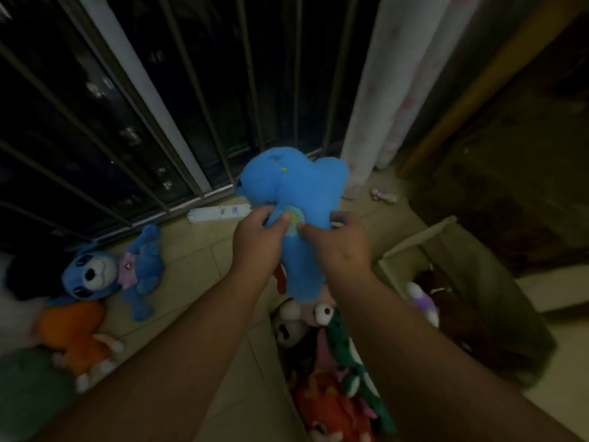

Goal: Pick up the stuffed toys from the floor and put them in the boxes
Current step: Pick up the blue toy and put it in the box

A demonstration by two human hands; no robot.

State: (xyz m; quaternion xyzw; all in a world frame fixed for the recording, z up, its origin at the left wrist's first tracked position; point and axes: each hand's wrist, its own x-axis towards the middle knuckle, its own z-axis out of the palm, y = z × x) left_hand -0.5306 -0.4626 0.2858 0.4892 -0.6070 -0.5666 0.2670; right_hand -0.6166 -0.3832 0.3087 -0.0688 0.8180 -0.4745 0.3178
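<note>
A bright blue stuffed toy [296, 189] with a round green patch hangs in the air in front of me. My left hand [258, 240] grips it on its left side and my right hand [338, 244] pinches it on the right, both near the patch. Right under the toy lies a box [287, 374] packed with stuffed toys, a green spotted one [347, 352] and an orange one [331, 409] among them. On the floor at the left lie a blue big-eared toy [118, 269] and an orange toy [76, 339].
A second cardboard box [414, 244] with toys inside stands at the right. A white power strip [220, 213] lies by the barred window [191, 100]. A pale curtain [389, 90] hangs at the right, with dark wooden furniture [510, 154] beyond it.
</note>
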